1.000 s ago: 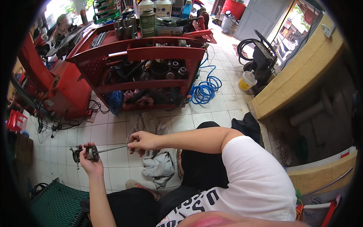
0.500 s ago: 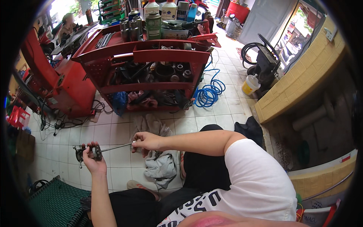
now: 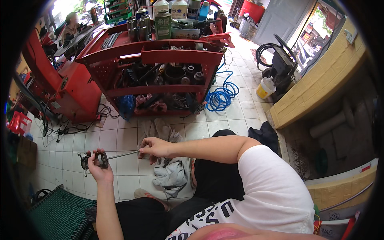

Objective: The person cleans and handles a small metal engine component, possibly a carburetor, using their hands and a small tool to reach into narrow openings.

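Observation:
My left hand point(image 3: 101, 173) is closed around a dark metal mechanical part point(image 3: 84, 161) with small levers or bolts sticking out of it; its exact kind I cannot make out. A long thin metal rod point(image 3: 124, 154), like a slim tool shaft, runs from this part to my right hand point(image 3: 157, 147). The fingers of my right hand pinch the rod's other end, and they hide that end. Both hands are held up over the tiled floor. Below and beside the right hand lie a light grey rag point(image 3: 171, 178) and a brownish grey cloth point(image 3: 162, 130).
Ahead stands a red tool cart point(image 3: 176, 92) loaded with cans, sockets and tools. A coiled blue hose point(image 3: 218, 100) lies to its right, near a white and yellow bucket point(image 3: 265, 89). A green woven seat point(image 3: 60, 208) is at lower left; cables point(image 3: 72, 130) trail on the floor.
My right hand's fingers have shifted slightly at the rod's end. The left hand and the metal part stay nearly in place.

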